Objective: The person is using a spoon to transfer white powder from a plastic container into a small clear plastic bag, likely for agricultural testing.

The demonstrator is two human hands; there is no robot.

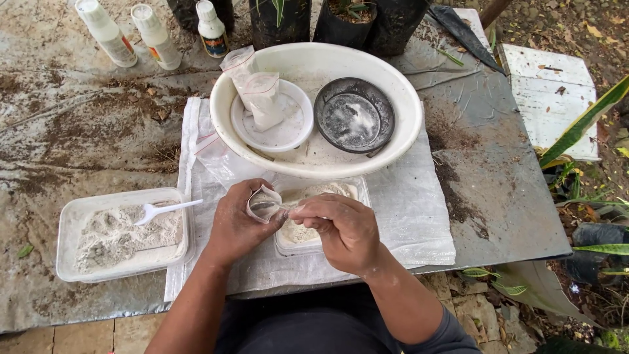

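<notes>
My left hand (234, 226) holds a small clear plastic bag (264, 204) with its mouth held wide. My right hand (341, 231) is closed on a spoon (286, 208) whose tip points into the bag. Both hands hover over a clear plastic tray (359, 194) of pale grey powder on a white woven sheet (406, 210). Behind them stands a large white basin (400, 134) with a white dish (288, 131), two filled small bags (259, 92) and a black dish (354, 115) dusted with powder.
At left a second tray (72, 216) of powder holds a white plastic spoon (167, 209). Three white bottles (156, 36) stand at the back left, black plant pots (341, 23) at the back. A white board (553, 98) and plants lie to the right.
</notes>
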